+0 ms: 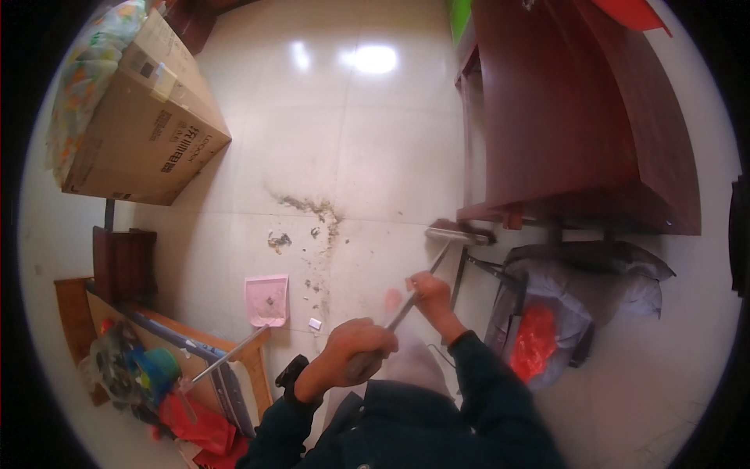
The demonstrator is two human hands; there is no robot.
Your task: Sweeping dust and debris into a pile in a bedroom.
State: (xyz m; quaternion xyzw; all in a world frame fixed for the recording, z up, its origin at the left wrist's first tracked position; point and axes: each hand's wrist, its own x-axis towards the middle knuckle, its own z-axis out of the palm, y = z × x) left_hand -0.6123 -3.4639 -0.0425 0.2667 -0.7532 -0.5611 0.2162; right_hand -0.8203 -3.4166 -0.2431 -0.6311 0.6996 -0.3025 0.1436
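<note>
My left hand (361,346) grips the upper end of a broom handle. Farther down the same handle, my right hand (432,296) is closed around it. The handle slants away to the broom head (460,233), whose dark bristles lie on the floor at the foot of a dark red wooden cabinet. Left of the broom, a trail of dirt and debris (328,220) crosses the pale tiles. A pink dustpan (267,298) with a long handle rests on the floor and has a little dirt in it. Close to the dustpan lies a small white piece (315,323).
The dark red cabinet (556,117) stands at right, above a chair with a grey cushion (621,281) and a red plastic bag (534,343). A large cardboard box (152,117) is at upper left. At lower left are a bed edge (255,363) and red bags (196,422).
</note>
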